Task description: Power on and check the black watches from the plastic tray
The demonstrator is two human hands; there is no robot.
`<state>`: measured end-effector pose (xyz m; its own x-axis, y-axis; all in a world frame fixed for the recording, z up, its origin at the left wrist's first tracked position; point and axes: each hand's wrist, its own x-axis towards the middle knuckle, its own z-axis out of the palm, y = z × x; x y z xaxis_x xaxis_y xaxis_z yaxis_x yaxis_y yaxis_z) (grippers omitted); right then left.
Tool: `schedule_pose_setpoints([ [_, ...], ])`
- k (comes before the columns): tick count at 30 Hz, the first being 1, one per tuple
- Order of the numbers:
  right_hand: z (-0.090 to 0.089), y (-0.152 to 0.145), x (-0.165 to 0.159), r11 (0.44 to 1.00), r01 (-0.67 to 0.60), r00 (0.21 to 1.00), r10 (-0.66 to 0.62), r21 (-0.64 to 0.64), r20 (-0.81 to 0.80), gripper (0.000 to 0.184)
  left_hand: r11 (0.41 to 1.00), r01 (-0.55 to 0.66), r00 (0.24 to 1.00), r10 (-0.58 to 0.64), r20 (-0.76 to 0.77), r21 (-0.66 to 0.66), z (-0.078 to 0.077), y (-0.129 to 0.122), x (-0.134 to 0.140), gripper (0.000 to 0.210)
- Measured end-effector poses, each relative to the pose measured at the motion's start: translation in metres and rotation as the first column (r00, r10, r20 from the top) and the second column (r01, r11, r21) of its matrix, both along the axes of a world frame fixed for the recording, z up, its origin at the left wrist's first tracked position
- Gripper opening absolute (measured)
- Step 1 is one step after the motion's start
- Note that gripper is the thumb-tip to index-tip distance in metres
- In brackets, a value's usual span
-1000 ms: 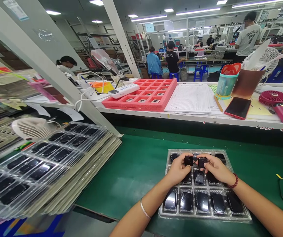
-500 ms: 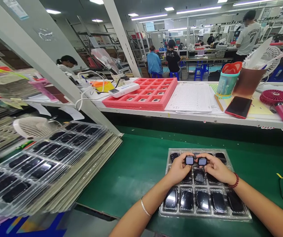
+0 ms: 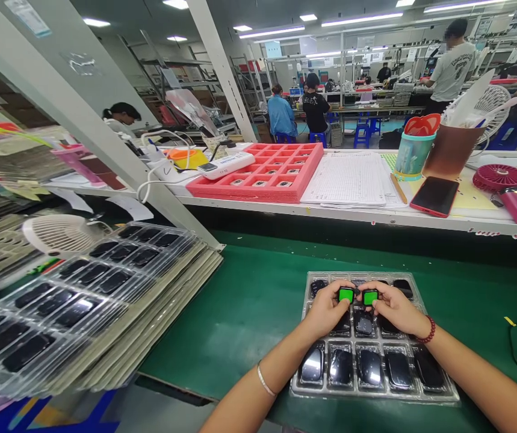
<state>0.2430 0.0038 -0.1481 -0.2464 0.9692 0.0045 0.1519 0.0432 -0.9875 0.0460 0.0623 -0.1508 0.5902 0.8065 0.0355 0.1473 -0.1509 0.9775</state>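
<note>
Two small devices (held side by side) glow green.

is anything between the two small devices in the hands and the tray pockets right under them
Nothing visible. The left hand and right hand each hold a green-lit device directly above the clear tray; the pockets beneath are partly hidden by the hands.

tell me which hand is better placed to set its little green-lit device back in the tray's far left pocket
Left, probably. The left hand holds its green-lit device just beside the far left pocket of the clear tray. The right hand, holding the other device, would have to cross over the left.
</note>
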Motion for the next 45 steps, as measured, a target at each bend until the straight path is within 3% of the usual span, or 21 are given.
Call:
schedule_pose_setpoints([
  [18, 0.004, 0.0, -0.002, 0.999, -0.01, 1.0, 0.009, 0.033, 0.004, 0.036, 0.999, -0.029, 0.999, 0.03, 0.032, -0.019, -0.005, 0.0, 0.001, 0.038],
  [38, 0.001, 0.0, 0.001, 0.999, -0.035, 0.999, 0.034, 0.025, 0.023, 0.026, 0.999, 0.004, 0.997, -0.001, 0.079, -0.033, 0.005, -0.002, 0.001, 0.024],
  [45, 0.005, -0.001, 0.001, 0.999, -0.041, 0.999, 0.04, -0.014, -0.035, 0.028, 0.993, 0.042, 0.997, -0.034, 0.074, -0.112, 0.005, -0.002, 0.0, 0.031],
])
